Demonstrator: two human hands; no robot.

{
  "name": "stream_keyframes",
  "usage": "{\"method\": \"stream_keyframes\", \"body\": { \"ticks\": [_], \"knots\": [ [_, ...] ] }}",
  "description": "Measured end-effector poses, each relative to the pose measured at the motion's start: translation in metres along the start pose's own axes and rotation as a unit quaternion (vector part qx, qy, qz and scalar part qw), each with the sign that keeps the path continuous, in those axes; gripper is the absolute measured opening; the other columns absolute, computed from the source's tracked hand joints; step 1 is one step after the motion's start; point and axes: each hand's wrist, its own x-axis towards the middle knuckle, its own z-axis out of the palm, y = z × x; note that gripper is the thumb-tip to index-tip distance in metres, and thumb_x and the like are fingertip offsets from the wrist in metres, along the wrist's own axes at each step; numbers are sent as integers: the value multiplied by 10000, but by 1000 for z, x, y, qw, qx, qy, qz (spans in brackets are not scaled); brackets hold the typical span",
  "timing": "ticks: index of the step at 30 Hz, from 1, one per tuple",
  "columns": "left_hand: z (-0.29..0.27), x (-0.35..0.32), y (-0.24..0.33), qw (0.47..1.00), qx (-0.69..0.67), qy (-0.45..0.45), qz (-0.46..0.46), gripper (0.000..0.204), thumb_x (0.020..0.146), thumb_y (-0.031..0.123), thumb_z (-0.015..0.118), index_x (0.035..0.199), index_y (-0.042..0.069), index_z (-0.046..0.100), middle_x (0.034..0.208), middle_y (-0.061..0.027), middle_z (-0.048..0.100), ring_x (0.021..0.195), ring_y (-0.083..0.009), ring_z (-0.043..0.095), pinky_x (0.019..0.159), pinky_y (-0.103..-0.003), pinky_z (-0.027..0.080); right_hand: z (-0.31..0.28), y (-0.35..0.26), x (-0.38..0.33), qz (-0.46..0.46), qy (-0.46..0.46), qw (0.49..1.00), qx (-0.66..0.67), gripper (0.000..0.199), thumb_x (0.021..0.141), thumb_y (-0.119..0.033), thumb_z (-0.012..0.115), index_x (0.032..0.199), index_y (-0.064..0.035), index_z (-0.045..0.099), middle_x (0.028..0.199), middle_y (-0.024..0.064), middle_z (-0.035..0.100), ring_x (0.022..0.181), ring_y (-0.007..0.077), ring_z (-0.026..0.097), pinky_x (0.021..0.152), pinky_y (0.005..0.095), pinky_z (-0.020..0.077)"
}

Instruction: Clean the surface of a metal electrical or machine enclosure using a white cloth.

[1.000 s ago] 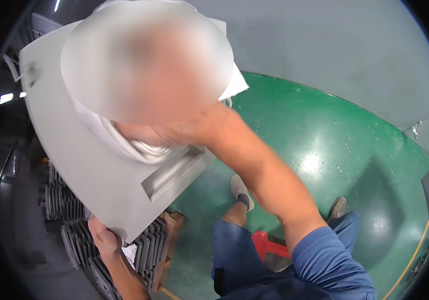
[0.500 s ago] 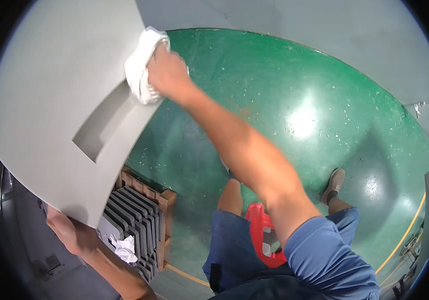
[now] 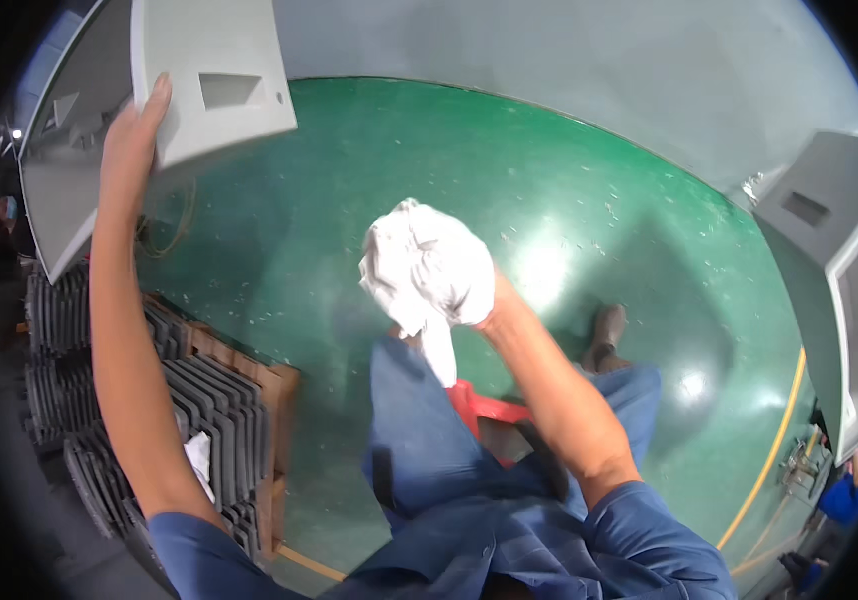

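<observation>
My left hand [image 3: 134,135] grips the edge of a light grey, box-like panel [image 3: 199,125] at the upper left, thumb on its outer face. The panel has a rectangular recess and a small round hole beside it; its hollow inner side shows to the left. My right hand [image 3: 490,308] is closed on a bunched white cloth [image 3: 429,265] in front of my lap, apart from the panel. The cloth hides most of its fingers, and one end hangs down.
Dark grey ribbed parts [image 3: 214,400] are stacked by a wooden pallet [image 3: 274,390] at the lower left, a white rag [image 3: 199,460] on them. A red stool [image 3: 489,408] is under me. Another grey housing [image 3: 819,200] stands at the right, near a person in blue [image 3: 842,500].
My right hand has drawn the cloth off the panel toward my lap. The panel has moved away and turned, showing its inner side. My left hand has shifted up with it.
</observation>
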Motion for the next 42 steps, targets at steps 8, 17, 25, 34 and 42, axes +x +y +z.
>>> {"method": "stream_keyframes", "body": {
  "ticks": [8,17,25,34,42],
  "knots": [
    [-5,-10,-36,970,236,47,46,729,898,581,533,1277,-42,552,1184,-238,637,1136,-366,592,975,-399,426,92,-45,-147,-310,86,911,-257,137,927,-132,619,992,-23,568,918,78,619,772,180,615,722,315,538],
    [135,-310,55,742,-513,-419,-107,656,980,472,478,1465,46,364,1404,-183,490,1278,-292,497,1051,-433,395,94,-22,-222,-231,85,938,-243,327,873,-137,656,1143,21,561,1025,100,630,906,173,626,800,288,520],
    [197,-407,117,388,-745,-395,-372,713,993,615,229,1444,84,380,1446,-104,465,1313,-295,459,1090,-457,364,121,-3,-260,-43,181,214,-959,410,758,-8,562,1164,-54,587,1099,160,600,1016,349,611,832,441,530],
    [222,-415,104,533,-740,-324,-251,427,973,194,570,1362,55,464,1300,-57,552,1224,-202,526,1057,-389,426,103,-11,-286,-148,129,439,-877,566,749,21,571,1310,-7,507,1298,191,534,1192,350,544,1001,416,459],
    [211,-409,105,533,-761,-278,-243,427,1007,225,530,1340,-35,471,1295,-109,578,1184,-205,571,1017,-357,474,66,-9,-300,-293,226,789,-491,732,646,18,587,1368,-5,466,1303,146,549,1225,241,516,1023,324,406]
  ]
}}
